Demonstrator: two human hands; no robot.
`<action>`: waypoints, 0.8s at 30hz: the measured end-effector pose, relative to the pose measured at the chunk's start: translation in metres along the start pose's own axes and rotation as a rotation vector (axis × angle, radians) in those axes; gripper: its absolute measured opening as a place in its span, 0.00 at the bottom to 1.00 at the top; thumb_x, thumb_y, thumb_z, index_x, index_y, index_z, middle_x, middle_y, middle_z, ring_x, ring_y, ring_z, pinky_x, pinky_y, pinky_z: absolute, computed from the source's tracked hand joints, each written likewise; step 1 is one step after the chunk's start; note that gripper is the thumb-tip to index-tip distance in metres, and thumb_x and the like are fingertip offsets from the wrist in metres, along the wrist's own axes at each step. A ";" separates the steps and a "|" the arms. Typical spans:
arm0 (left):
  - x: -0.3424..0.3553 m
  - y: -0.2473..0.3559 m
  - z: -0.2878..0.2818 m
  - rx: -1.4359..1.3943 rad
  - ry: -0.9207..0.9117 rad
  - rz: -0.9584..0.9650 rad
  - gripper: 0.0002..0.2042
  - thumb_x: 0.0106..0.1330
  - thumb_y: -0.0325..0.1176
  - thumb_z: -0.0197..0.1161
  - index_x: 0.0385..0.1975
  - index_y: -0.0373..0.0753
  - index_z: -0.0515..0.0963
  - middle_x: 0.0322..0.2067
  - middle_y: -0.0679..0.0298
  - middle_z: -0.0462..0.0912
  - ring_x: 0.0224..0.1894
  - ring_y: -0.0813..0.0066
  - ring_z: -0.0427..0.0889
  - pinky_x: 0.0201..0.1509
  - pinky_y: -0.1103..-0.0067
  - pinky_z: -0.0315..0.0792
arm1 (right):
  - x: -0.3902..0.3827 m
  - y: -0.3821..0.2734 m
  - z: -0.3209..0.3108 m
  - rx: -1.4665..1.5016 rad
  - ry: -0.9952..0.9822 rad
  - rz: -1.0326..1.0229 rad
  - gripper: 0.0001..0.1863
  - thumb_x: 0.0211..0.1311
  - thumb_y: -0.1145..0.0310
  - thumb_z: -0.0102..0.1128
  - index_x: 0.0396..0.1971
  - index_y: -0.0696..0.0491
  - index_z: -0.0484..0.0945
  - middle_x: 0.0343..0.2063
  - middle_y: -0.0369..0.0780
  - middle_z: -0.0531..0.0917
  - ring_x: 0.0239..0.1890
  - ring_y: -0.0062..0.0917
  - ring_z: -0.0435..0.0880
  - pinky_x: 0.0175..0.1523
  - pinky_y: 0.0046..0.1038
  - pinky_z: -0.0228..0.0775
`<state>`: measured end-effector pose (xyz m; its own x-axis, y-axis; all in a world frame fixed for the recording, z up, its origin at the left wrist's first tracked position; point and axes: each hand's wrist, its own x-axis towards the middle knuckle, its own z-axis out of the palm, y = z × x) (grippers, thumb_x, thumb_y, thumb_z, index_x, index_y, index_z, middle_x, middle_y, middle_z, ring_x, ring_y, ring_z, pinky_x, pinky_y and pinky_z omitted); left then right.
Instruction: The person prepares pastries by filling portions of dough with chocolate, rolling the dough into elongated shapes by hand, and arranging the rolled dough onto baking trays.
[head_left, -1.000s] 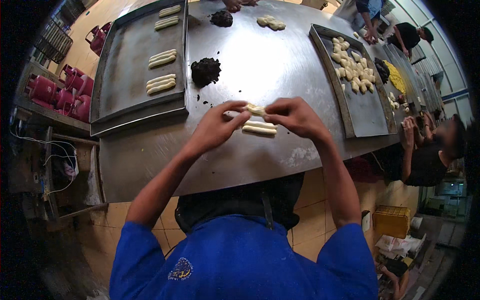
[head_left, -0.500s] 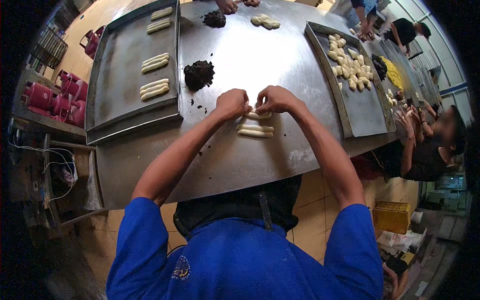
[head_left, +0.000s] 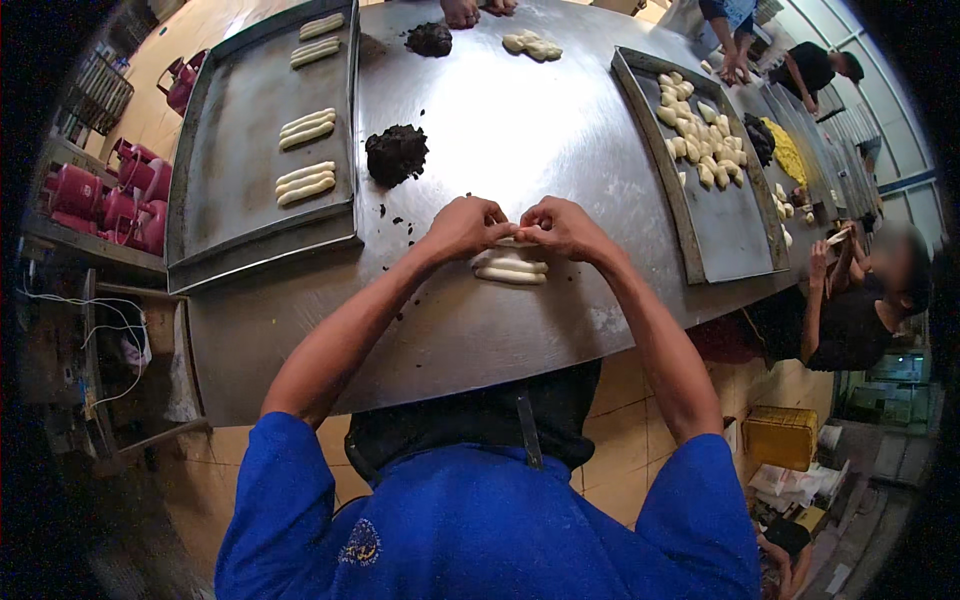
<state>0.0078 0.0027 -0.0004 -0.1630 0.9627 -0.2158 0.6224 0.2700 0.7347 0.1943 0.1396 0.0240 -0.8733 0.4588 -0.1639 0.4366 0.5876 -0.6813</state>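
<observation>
Both forearms come up from the lower edge and converge over the steel table [head_left: 560, 130], elbows out wide, wrists bent inward so the knuckles nearly meet. The left hand [head_left: 462, 228] is curled, fingertips pinched on the left end of a pale dough strip [head_left: 514, 243]; the right hand [head_left: 562, 228] mirrors it, fingers closed narrow on the same strip's right end, so the two hands are almost touching across it. The strip runs side to side, its long axis crosswise to the person, and only a short piece shows between the fingers. Just on the near side of it, two finished dough sticks [head_left: 510, 270] lie flat on the table, parallel to each other and to the held strip, long axes also left to right. Beyond the hands and a little left sits a dark filling mound [head_left: 396, 154], with dark crumbs scattered between it and the hands. Farther left of the mound lies a baking tray [head_left: 230, 190] with paired dough sticks; well right of the hands, another tray [head_left: 735, 230] holds many small dough pieces.
</observation>
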 end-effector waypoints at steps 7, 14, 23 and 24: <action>0.012 0.006 -0.014 0.275 0.056 -0.015 0.20 0.59 0.52 0.76 0.34 0.40 0.81 0.32 0.58 0.87 0.37 0.59 0.85 0.40 0.64 0.76 | 0.049 -0.002 -0.020 -0.304 -0.255 0.050 0.26 0.47 0.45 0.81 0.30 0.55 0.86 0.24 0.41 0.86 0.28 0.32 0.83 0.36 0.36 0.73; 0.006 -0.018 -0.019 0.219 0.051 0.013 0.17 0.58 0.49 0.77 0.30 0.41 0.82 0.29 0.56 0.86 0.36 0.55 0.86 0.40 0.61 0.76 | 0.023 0.026 -0.032 -0.234 -0.136 0.167 0.34 0.42 0.35 0.80 0.25 0.55 0.81 0.22 0.39 0.82 0.27 0.29 0.79 0.34 0.36 0.69; 0.022 0.009 -0.026 0.360 -0.065 -0.181 0.32 0.51 0.71 0.72 0.32 0.43 0.88 0.29 0.57 0.89 0.35 0.60 0.89 0.42 0.66 0.78 | 0.020 0.018 -0.041 -0.275 -0.194 0.253 0.33 0.44 0.33 0.77 0.34 0.50 0.87 0.35 0.42 0.89 0.42 0.35 0.88 0.46 0.36 0.78; 0.026 0.009 -0.030 0.340 -0.100 -0.227 0.32 0.50 0.71 0.72 0.30 0.43 0.88 0.28 0.57 0.89 0.35 0.59 0.89 0.42 0.65 0.78 | 0.025 0.017 -0.042 -0.234 -0.243 0.217 0.33 0.43 0.33 0.77 0.34 0.49 0.86 0.36 0.42 0.89 0.44 0.36 0.88 0.46 0.37 0.78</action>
<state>-0.0136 0.0310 0.0195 -0.2601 0.8688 -0.4213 0.7992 0.4385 0.4110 0.1889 0.1891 0.0383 -0.7689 0.4343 -0.4692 0.6293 0.6435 -0.4357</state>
